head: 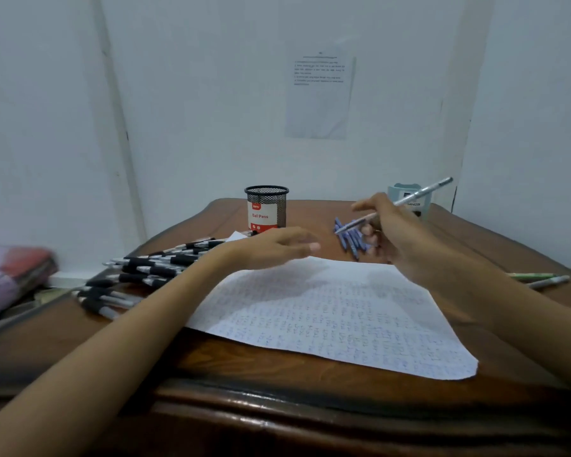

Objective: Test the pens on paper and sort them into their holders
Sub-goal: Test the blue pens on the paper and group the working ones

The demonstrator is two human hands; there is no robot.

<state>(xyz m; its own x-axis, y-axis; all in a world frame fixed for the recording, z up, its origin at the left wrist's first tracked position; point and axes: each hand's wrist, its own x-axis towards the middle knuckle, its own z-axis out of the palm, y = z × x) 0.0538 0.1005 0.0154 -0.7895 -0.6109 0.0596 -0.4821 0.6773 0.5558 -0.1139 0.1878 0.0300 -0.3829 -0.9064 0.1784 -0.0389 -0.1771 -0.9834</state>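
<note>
A white sheet of paper [330, 311] covered in blue scribbles lies in the middle of the wooden table [277, 400]. My right hand [389, 232] holds a silver pen [422, 192] above the paper's far edge, its tip pointing left and down. My left hand [277, 247] hovers flat with straight fingers over the paper's far left corner and holds nothing. A pile of black-and-silver pens [145, 275] lies at the left. A black mesh holder [266, 207] labelled "Ball Pens" stands at the back. A pale teal holder [406, 197] stands behind my right hand.
Several blue pen caps [350, 237] lie in a heap just beyond the paper. Two pens [541, 279], one green and one silver, rest at the right table edge. A white wall with a taped sheet rises behind. Pink and red items [10, 275] sit off the table at left.
</note>
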